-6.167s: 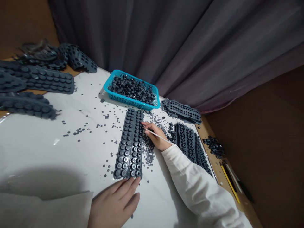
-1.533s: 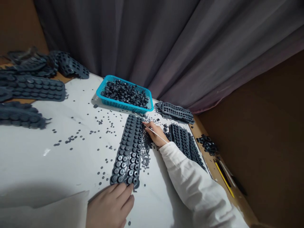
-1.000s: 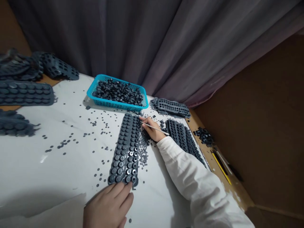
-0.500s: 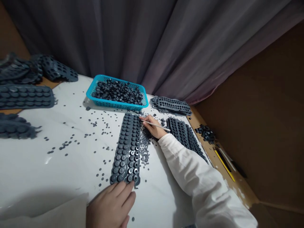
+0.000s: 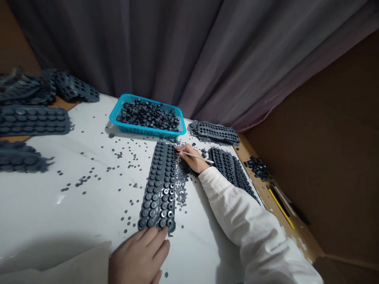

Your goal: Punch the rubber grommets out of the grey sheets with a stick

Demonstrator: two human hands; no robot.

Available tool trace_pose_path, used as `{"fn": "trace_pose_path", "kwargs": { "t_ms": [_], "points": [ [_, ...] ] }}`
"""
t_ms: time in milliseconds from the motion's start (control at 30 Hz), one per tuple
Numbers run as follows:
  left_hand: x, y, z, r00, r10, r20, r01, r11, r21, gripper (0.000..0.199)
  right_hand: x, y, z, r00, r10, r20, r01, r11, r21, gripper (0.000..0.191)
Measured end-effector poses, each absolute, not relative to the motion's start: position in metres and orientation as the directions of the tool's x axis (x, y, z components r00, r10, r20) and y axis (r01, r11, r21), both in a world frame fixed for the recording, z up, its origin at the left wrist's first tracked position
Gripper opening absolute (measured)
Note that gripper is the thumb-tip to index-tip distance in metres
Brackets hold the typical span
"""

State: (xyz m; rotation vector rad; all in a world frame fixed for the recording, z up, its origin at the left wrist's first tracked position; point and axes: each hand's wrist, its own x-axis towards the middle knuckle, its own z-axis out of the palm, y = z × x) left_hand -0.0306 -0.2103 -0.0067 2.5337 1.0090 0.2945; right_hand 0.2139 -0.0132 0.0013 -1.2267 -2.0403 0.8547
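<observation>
A dark grey moulded rubber sheet (image 5: 156, 185) with rows of round raised caps lies lengthwise on the white table. My left hand (image 5: 140, 256) is closed at its near end, the fingertips pressing on the edge and the thumb mostly hidden below. At the far right corner of the sheet, my right hand (image 5: 191, 157) pinches a slim pale stick-like tool (image 5: 197, 156). The tool's tip is by the last caps of the right row, too small to make out. Many small dark discs (image 5: 181, 189) are heaped along the sheet's right side, partly beneath my right hand.
Behind the sheet stands a blue basket (image 5: 148, 129) full of small dark rubber pieces. More moulded sheets (image 5: 227, 167) lie to the right, others (image 5: 35, 120) to the left. A yellow-handled tool (image 5: 281, 207) rests on the brown ledge. Loose discs dot the white table (image 5: 89, 221).
The whole view has shifted slightly. Both hands keep nearly the same places on the sheet, and the tool's tip stays at the far right corner.
</observation>
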Motion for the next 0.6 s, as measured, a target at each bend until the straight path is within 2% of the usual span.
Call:
{"fn": "trace_pose_path", "kwargs": {
  "t_ms": [133,267,333,467,600],
  "points": [
    [-0.030,-0.211,-0.007,0.728,0.684,0.039,0.608,-0.671,0.425,0.044,0.213,-0.014,0.002,-0.425,0.888,0.176,0.552,0.408,-0.727,0.015],
    [-0.031,-0.212,-0.007,0.728,0.685,0.018,0.615,-0.665,0.423,0.044,0.213,-0.009,0.001,-0.435,0.874,0.216,0.662,0.473,-0.581,0.010],
    [-0.031,-0.212,-0.007,0.718,0.696,0.019,0.623,-0.654,0.429,0.045,0.214,-0.005,0.001,-0.403,0.883,0.240,0.697,0.466,-0.545,0.009],
    [-0.030,-0.211,-0.009,0.724,0.689,0.011,0.622,-0.661,0.419,0.046,0.218,-0.002,0.001,-0.313,0.905,0.288,0.721,0.424,-0.548,0.012],
    [-0.030,-0.209,-0.011,0.737,0.676,0.020,0.607,-0.674,0.420,0.047,0.218,-0.007,0.002,-0.344,0.900,0.269,0.647,0.434,-0.626,0.011]
  ]
}}
